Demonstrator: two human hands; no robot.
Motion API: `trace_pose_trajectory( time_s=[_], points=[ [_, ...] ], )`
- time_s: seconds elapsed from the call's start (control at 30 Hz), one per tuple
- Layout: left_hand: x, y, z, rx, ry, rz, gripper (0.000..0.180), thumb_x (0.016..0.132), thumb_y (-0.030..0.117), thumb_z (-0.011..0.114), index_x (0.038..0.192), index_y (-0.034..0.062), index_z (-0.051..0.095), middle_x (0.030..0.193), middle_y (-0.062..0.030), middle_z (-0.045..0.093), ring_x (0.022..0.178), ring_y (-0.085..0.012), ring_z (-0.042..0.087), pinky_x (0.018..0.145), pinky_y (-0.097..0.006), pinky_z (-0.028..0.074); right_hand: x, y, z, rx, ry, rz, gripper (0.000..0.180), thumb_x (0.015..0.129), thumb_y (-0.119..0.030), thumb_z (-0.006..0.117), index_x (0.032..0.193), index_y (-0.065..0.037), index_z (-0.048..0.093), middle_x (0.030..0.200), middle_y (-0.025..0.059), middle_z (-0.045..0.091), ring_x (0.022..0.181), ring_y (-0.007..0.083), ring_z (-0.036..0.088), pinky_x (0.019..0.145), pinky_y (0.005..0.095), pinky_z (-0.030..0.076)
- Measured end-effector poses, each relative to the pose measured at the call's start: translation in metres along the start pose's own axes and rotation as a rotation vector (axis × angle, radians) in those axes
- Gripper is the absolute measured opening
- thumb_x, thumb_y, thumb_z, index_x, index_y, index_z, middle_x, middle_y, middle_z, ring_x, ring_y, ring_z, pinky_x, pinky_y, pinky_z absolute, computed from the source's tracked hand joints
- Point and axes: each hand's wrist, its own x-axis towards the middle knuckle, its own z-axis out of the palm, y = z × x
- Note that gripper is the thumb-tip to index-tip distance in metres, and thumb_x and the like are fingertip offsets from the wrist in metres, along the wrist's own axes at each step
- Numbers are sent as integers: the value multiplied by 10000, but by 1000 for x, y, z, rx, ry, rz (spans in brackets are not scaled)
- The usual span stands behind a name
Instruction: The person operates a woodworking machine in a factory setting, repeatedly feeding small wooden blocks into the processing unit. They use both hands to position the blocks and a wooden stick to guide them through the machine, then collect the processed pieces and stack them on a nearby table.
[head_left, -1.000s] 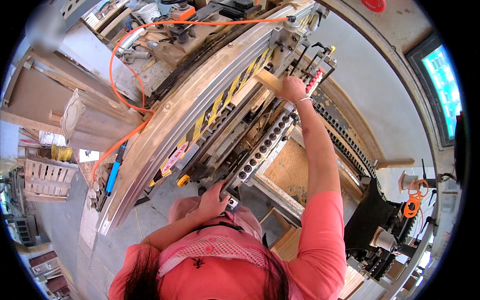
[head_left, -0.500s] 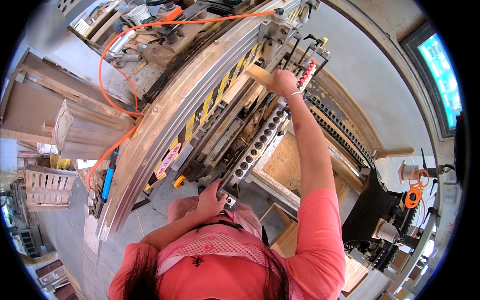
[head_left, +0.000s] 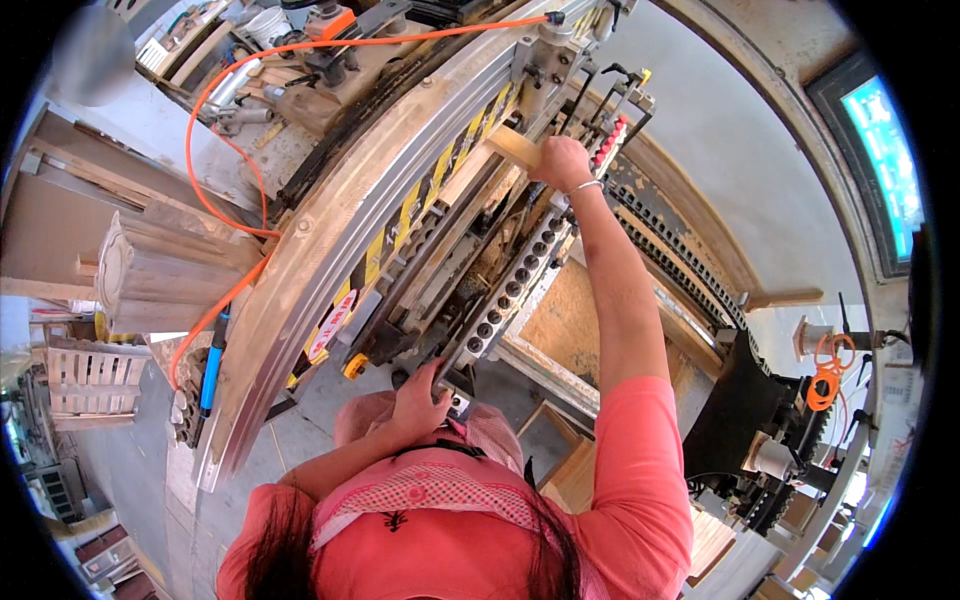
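Note:
My right hand (head_left: 562,165) is stretched far forward over the woodworking machine, its fingers closed round the end of a pale wooden strip (head_left: 514,147). The strip lies crosswise, its other end by the yellow-and-black striped rail (head_left: 430,187). Below the wrist runs a pale bar with a row of round black knobs (head_left: 515,289); red buttons (head_left: 610,143) line its far end. My left hand (head_left: 418,408) rests at the near end of this bar, close to my waist. Its fingers curl over the metal end, and what the fingertips touch is partly hidden.
A long curved beam (head_left: 290,262) borders the machine on the left, with an orange hose (head_left: 192,150) looped over it. A blue tool (head_left: 212,378) hangs at its near end. A lit screen (head_left: 885,165) is at right. Orange coiled tubing (head_left: 823,385) hangs below it.
The view has shifted slightly. Both hands and the wooden strip stay practically where they were on the machine.

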Motion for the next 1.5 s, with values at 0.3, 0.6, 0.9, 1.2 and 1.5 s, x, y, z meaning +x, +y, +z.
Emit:
trace_pose_trajectory(
  time_s=[0.3, 0.6, 0.9, 1.2, 1.5],
  points=[
    [1, -1, 1, 11, 17, 28, 552, 718, 100, 627, 1228, 30, 425, 1097, -237, 543, 993, -419, 532, 832, -449, 449, 1, -1, -6, -5, -21, -35, 390, 576, -356, 709, 774, -20, 681, 815, 153, 656, 797, 304, 639, 727, 381, 523],
    [1, 5, 1, 11, 33, -1, 549, 705, 103, 643, 1213, 32, 447, 1052, -229, 566, 955, -415, 552, 809, -444, 467, 0, 1, -3, -9, 40, -79, 326, 564, -316, 717, 758, -55, 689, 792, 133, 654, 800, 293, 641, 713, 372, 528],
    [1, 4, -1, 34, 13, 23, 563, 699, 96, 646, 1219, 20, 444, 1042, -218, 569, 945, -394, 566, 786, -434, 477, -2, 1, -6, -9, 26, -93, 299, 563, -304, 716, 743, -67, 694, 790, 130, 663, 779, 285, 650, 705, 371, 531],
    [1, 0, 1, 28, -37, -76, 566, 700, 102, 649, 1221, 2, 452, 1075, -209, 571, 970, -369, 576, 841, -418, 462, 1, -2, -2, -30, -38, -43, 318, 601, -317, 739, 837, -106, 704, 850, 92, 681, 833, 252, 663, 733, 367, 539],
    [1, -20, 0, -32, -2, 51, 398, 832, 128, 579, 1203, 20, 484, 983, -172, 620, 882, -266, 622, 757, -348, 477, -32, -38, 15, 161, 425, 123, 439, 635, -266, 752, 995, -65, 601, 1000, 159, 590, 1008, 319, 546, 807, 372, 494]
  ],
)
